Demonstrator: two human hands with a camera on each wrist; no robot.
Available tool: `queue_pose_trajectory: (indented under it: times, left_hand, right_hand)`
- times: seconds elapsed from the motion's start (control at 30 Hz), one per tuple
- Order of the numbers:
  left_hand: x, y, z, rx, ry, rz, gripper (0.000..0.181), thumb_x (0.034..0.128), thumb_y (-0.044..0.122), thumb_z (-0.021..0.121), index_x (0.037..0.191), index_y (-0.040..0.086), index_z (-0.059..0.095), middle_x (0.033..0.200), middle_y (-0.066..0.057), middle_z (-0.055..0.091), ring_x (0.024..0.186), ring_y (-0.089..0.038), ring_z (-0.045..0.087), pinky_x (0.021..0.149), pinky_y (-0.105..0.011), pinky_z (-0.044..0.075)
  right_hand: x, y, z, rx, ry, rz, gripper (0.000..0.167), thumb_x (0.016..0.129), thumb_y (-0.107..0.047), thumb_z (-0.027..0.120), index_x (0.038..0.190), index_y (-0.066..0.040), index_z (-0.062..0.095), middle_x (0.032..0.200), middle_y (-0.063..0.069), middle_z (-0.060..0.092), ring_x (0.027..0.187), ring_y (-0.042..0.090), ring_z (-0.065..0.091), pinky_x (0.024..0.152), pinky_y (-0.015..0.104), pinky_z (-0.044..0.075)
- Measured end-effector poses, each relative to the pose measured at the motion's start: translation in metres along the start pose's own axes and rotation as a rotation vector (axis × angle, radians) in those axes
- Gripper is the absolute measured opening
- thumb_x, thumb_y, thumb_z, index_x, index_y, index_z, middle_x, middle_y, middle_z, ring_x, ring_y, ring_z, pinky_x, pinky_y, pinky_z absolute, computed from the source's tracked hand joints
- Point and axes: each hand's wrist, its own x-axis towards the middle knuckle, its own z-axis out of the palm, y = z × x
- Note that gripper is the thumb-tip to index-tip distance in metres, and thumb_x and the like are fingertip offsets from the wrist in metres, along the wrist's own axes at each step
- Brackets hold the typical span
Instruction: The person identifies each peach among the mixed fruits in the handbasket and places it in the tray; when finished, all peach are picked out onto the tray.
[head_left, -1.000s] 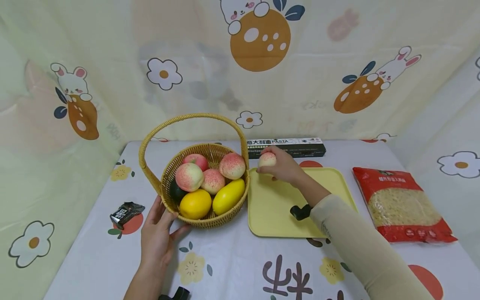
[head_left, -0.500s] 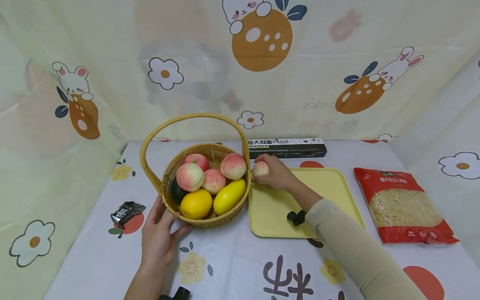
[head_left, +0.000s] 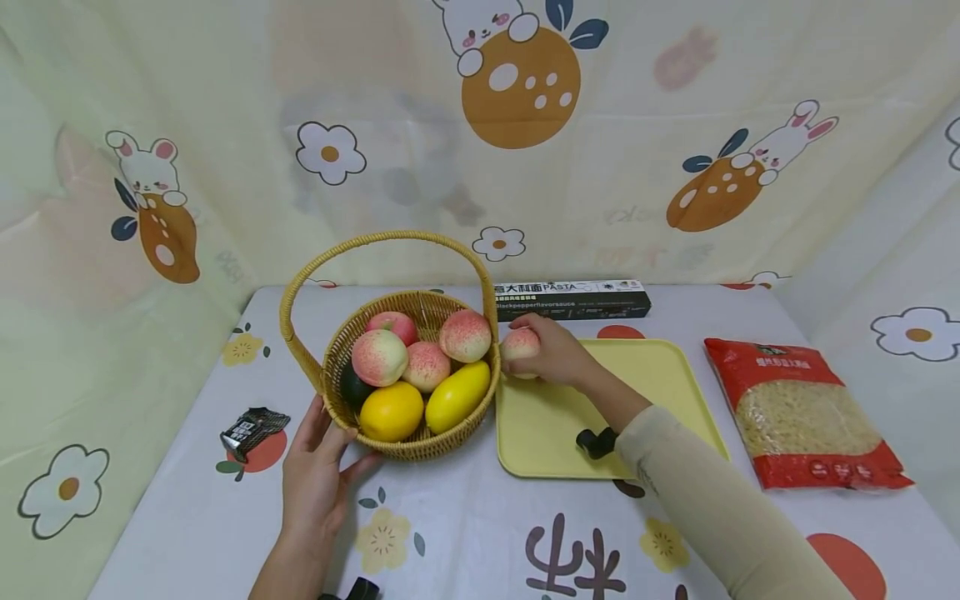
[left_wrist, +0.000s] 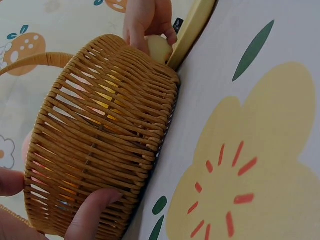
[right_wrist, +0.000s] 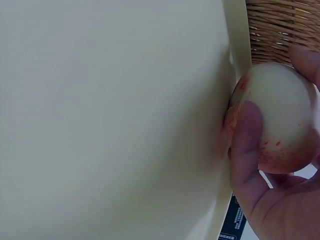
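Observation:
A wicker basket (head_left: 431,450) with an arched handle stands left of the yellow tray (head_left: 600,408). In it lie three peaches (head_left: 379,358), a pinkish-red fruit (head_left: 392,325), two yellow fruits (head_left: 457,397) and a dark green one (head_left: 354,385), partly hidden. My left hand (head_left: 318,475) rests against the basket's near-left side; the left wrist view shows its thumb (left_wrist: 92,212) on the woven wall. My right hand (head_left: 552,354) grips another peach (right_wrist: 285,115) between thumb and fingers, over the tray's left rim and close beside the basket.
Behind the tray lies a long black pasta box (head_left: 573,300). A red bag of pasta (head_left: 810,414) lies to the right, and a small black packet (head_left: 253,432) to the left of the basket. A patterned cloth wall closes off the back.
My right hand has moved left and slightly lower with the peach, from above the tray's back-left corner to beside the basket. The left hand and the basket stay in place.

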Motion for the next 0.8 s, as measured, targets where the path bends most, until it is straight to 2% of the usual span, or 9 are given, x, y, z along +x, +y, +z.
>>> queue_pose_trajectory:
  times: [0.3, 0.6, 0.8]
  left_hand:
    - [-0.003, -0.001, -0.001, -0.004, -0.006, 0.005, 0.081, 0.0996, 0.002, 0.055, 0.168, 0.037, 0.028, 0.173, 0.006, 0.032, 0.137, -0.020, 0.054, 0.079, -0.036, 0.068]
    - [-0.002, 0.000, -0.001, -0.008, -0.009, 0.001, 0.082, 0.1000, 0.002, 0.055, 0.168, 0.037, 0.026, 0.174, 0.006, 0.030, 0.141, -0.021, 0.051, 0.079, -0.036, 0.067]
    - [-0.002, 0.000, -0.001, -0.001, -0.006, -0.004, 0.082, 0.0997, 0.003, 0.055, 0.168, 0.037, 0.027, 0.174, 0.006, 0.031, 0.140, -0.021, 0.051, 0.079, -0.036, 0.067]
  right_hand:
    - [-0.008, 0.000, -0.002, 0.083, -0.006, 0.047, 0.077, 0.083, -0.036, 0.088, 0.147, -0.011, 0.053, 0.134, 0.018, 0.062, 0.104, 0.031, 0.064, 0.067, 0.038, 0.065]
    - [-0.020, 0.001, -0.008, 0.127, -0.024, 0.071, 0.074, 0.087, -0.036, 0.085, 0.150, -0.013, 0.053, 0.146, 0.013, 0.056, 0.127, 0.036, 0.056, 0.075, 0.035, 0.065]
    - [-0.035, 0.001, -0.018, 0.189, 0.013, 0.060, 0.067, 0.091, -0.031, 0.083, 0.148, -0.013, 0.053, 0.146, 0.016, 0.057, 0.130, 0.037, 0.058, 0.078, 0.038, 0.066]
